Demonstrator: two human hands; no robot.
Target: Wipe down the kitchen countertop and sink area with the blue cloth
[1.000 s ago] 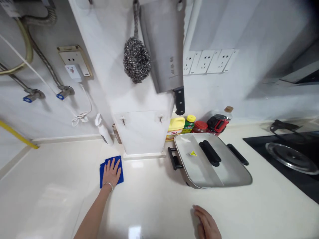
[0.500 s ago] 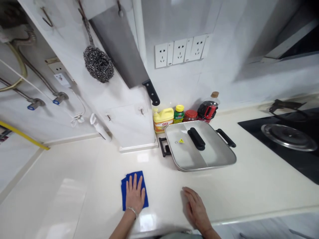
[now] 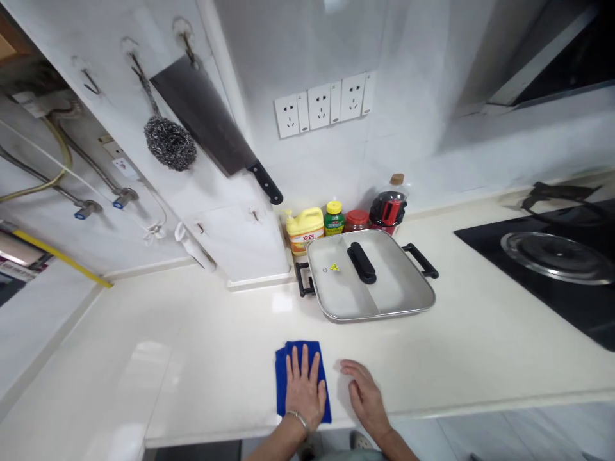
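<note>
A folded blue cloth (image 3: pixel 282 384) lies on the white countertop (image 3: pixel 216 358) near its front edge. My left hand (image 3: pixel 304 390), with a bracelet at the wrist, presses flat on it with fingers spread. To the right of the cloth, my right hand (image 3: pixel 363 394) is at the counter, holding nothing, its fingers loosely bent and the thumb apart. Beyond both hands stands a square pan with a glass lid (image 3: pixel 398 275); neither hand touches it.
Behind the pan stand a yellow detergent jug (image 3: pixel 306 230), a green bottle (image 3: pixel 334 219), a red-lidded jar (image 3: pixel 357 220) and a cork-topped bottle (image 3: pixel 389 205). A cleaver (image 3: pixel 206 118) and steel scourer (image 3: pixel 170 142) hang at left. The black cooktop (image 3: pixel 533 282) is at right.
My left hand has slid the blue cloth right along the counter, closer to my right hand and the front edge. The view has shifted a little.
</note>
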